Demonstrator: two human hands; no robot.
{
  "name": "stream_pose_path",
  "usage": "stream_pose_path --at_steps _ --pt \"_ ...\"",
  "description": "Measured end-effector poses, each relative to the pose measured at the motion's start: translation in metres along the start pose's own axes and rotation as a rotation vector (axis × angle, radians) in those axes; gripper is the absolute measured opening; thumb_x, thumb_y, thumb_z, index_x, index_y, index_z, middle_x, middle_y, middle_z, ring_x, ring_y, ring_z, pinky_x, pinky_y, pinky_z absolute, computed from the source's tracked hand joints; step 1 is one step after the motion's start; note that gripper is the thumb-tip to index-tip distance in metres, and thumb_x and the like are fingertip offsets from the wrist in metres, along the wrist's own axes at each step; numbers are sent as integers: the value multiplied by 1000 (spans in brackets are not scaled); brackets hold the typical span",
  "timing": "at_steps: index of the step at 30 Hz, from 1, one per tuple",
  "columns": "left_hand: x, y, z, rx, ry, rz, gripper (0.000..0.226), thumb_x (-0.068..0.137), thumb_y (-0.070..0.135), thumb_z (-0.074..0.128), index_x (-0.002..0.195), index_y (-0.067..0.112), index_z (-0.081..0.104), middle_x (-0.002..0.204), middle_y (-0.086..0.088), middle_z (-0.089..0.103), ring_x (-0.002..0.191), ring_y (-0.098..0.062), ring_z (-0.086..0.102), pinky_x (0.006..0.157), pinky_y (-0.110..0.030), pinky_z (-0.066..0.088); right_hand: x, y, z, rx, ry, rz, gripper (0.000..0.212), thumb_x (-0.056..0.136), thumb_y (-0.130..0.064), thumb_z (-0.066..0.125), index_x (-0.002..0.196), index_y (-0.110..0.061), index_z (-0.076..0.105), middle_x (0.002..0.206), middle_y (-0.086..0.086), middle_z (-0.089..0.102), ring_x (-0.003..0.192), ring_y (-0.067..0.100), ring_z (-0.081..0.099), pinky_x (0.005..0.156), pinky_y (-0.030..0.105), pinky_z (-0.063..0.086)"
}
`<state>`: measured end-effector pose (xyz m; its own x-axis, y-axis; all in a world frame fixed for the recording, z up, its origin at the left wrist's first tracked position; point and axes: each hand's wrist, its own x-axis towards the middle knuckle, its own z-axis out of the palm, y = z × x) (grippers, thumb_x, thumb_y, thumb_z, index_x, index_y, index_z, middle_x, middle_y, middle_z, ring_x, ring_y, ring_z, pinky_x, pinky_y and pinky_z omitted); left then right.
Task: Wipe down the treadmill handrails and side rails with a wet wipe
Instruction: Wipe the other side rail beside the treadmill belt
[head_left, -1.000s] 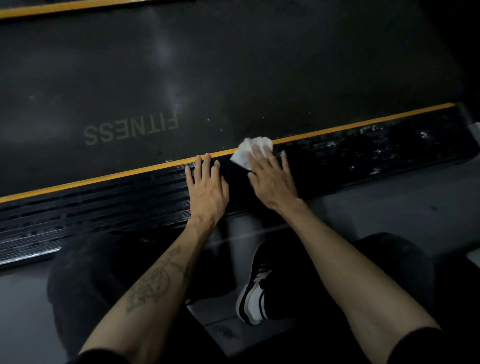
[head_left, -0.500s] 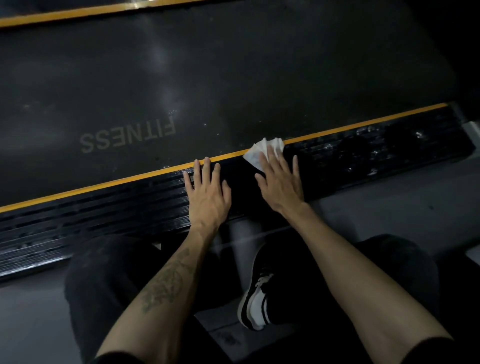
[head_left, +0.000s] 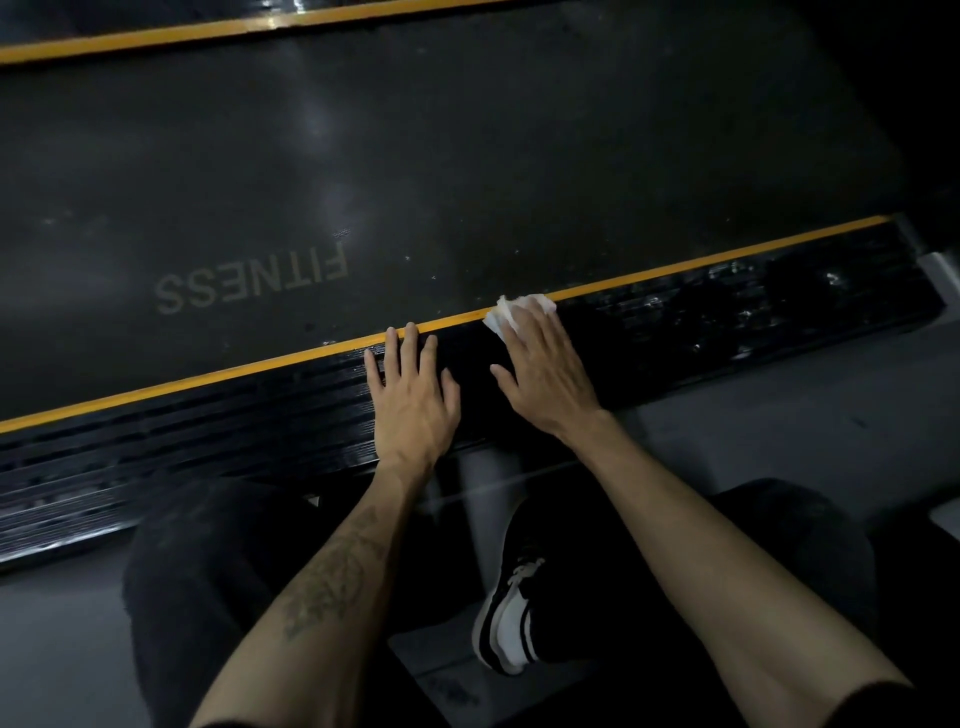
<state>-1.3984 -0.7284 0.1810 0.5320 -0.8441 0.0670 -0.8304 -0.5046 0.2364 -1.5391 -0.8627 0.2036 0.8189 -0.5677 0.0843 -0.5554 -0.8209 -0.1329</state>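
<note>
White wet wipe (head_left: 519, 312): under fingertips of right hand (head_left: 545, 374), fingers straight and close together, pressing it on black ribbed side rail (head_left: 727, 317) at yellow stripe (head_left: 675, 270). Left hand (head_left: 413, 395): flat on rail, fingers slightly spread. Risk: wipe slipping from flat fingers, bunching in ribs.

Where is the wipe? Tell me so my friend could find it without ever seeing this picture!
Find the big dark treadmill belt with FITNESS printed on it, then follow the yellow stripe along its near edge. Right there, on the black ribbed side rail, the right hand presses flat on the wet wipe. It is the only white, crumpled thing on the rail, peeking out past the fingers.
</note>
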Motion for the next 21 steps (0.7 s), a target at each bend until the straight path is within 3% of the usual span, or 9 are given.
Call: stream_pose_path --at_steps 4,6,10,12,14,17,21 --pt "1 0 -2 -3 -10 -4 59 103 41 25 151 13 43 166 -12 29 157 -31 14 126 -57 10 3 7 5 96 -110 -66 74 103 -42 44 161 -4 19 170 13 14 157 26 11 129 38 6" --pt "1 0 -2 -2 -8 -5 59 103 41 25 151 13 44 166 -12 29 157 -31 14 127 -57 10 3 13 6 54 -113 -71 71 105 -46 34 162 -8 20 170 11 15 157 25 11 128 35 4" --pt "1 0 -2 -9 1 -9 57 103 40 27 150 13 45 165 -12 31 157 -31 15 126 -58 11 -2 19 11 54 -28 116 67 104 -48 26 160 -11 31 168 12 21 156 29 17 127 45 17" --pt "1 0 -1 0 2 -6 57 103 40 27 150 13 45 165 -12 31 157 -31 16 126 -58 12 -6 3 16 71 16 198 69 104 -49 28 159 -7 29 168 15 21 156 31 16 128 46 15" --pt "0 0 -1 -5 3 -4 57 103 40 26 149 13 46 165 -12 31 157 -31 16 126 -58 12 -10 -12 21 68 -6 135 72 104 -50 28 161 -7 24 169 15 17 157 30 13 128 46 12" --pt "0 1 -1 -18 6 -7 57 103 40 27 149 12 46 165 -12 32 157 -31 17 126 -58 12 -13 -3 22 21 -53 -23 69 105 -49 28 160 -7 28 169 13 20 156 29 17 126 47 21" --pt "0 1 -3 -17 4 -11 58 103 40 27 149 12 46 165 -12 32 157 -31 17 126 -58 11 -6 17 14 3 -48 186 69 104 -47 26 157 -4 34 167 15 24 155 30 21 125 48 23"
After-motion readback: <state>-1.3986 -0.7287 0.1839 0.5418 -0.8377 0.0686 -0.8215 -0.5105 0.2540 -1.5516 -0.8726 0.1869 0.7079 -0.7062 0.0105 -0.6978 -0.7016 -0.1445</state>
